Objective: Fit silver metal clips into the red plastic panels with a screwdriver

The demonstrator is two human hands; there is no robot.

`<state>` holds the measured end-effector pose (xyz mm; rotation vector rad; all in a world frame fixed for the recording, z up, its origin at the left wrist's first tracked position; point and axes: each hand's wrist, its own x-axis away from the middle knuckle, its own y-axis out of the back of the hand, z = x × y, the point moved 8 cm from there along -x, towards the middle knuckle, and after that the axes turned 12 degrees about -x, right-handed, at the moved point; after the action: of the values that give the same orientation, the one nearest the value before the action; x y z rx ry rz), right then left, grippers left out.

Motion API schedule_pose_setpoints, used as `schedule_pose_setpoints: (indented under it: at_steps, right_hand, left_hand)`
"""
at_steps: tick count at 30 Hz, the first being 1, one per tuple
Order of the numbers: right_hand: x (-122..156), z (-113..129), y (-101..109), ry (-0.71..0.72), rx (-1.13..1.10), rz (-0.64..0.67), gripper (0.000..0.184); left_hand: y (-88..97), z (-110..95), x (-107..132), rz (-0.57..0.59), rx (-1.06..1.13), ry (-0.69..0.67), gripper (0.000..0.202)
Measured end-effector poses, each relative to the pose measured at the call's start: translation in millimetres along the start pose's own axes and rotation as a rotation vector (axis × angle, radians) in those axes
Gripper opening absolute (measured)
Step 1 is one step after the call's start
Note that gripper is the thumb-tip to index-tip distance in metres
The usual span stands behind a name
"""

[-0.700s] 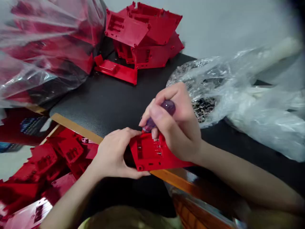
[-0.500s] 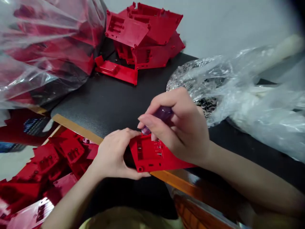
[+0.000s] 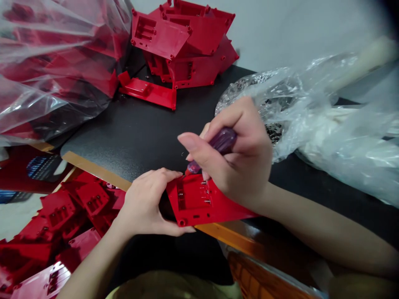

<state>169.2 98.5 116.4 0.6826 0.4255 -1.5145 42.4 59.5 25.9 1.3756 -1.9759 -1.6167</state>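
Note:
A red plastic panel point(image 3: 195, 209) with a recessed battery compartment and metal spring contacts lies at the table's front edge. My left hand point(image 3: 146, 203) grips its left end, fingers along the far side and thumb along the near side. In my right hand point(image 3: 246, 162) is a screwdriver with a translucent purple handle point(image 3: 222, 141), held tilted over the panel's far left corner. The screwdriver's lower end meets the panel there, and its tip cannot be made out. My right hand and wrist cover the panel's right part.
Red panels point(image 3: 196, 37) are stacked at the back of the black table point(image 3: 137, 137), beside a loose red piece point(image 3: 152, 92). A clear bag of red parts point(image 3: 62, 74) stands left, above a drawer of panels point(image 3: 62, 207). Right lies crumpled plastic point(image 3: 339, 133) near small shiny metal parts point(image 3: 274, 132).
My right hand's grip on the screwdriver has shifted, with the thumb lifted and more of the purple handle showing. My left hand still holds the panel. The view has moved slightly.

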Motion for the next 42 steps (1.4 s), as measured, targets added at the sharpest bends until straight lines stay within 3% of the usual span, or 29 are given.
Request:
schedule_pose_setpoints:
  at_steps: [5,11,14,18,22,28,35,39,42]
  right_hand:
    - [0.5,-0.9,-7.5,0.002,-0.03,0.119,0.028]
    - [-2.3,0.5,-15.2,0.032,0.1,0.254,0.031]
    - [-0.5,-1.6,-20.0,0.025,0.036,0.281,0.03]
    - [5.8,7.7,-23.6,0.136,-0.006,0.277,0.025]
    - [14.9,14.7,-32.0,0.183,-0.108,0.396,0.025]
    - [9.9,6.1,-18.8,0.125,-0.052,0.234,0.026]
    - [22.3,17.6,-22.2,0.294,-0.021,0.276,0.012]
    - [19.0,17.0,-23.4,0.247,-0.163,0.297,0.02]
    - [11.6,5.8,-19.8,0.102,-0.218,0.26,0.026]
  left_hand:
    - [-0.1,0.6,-0.9,-0.001,0.009,0.0,0.084]
    - [-1.1,1.4,0.9,0.02,0.02,0.014,0.082]
    - [-1.2,0.7,0.2,0.014,0.029,-0.001,0.079]
    - [-0.7,-0.7,-2.2,0.011,0.037,-0.025,0.074]
    - [-0.4,-0.1,-2.6,0.019,0.031,-0.004,0.071]
    - [0.9,0.0,-0.6,-0.031,0.016,-0.006,0.078]
    - [1.4,0.5,-2.2,-0.015,0.027,0.006,0.066]
    - [4.4,-2.5,-1.1,-0.037,0.025,-0.032,0.071]
    - [4.2,-3.1,0.1,-0.03,0.018,-0.028,0.081]
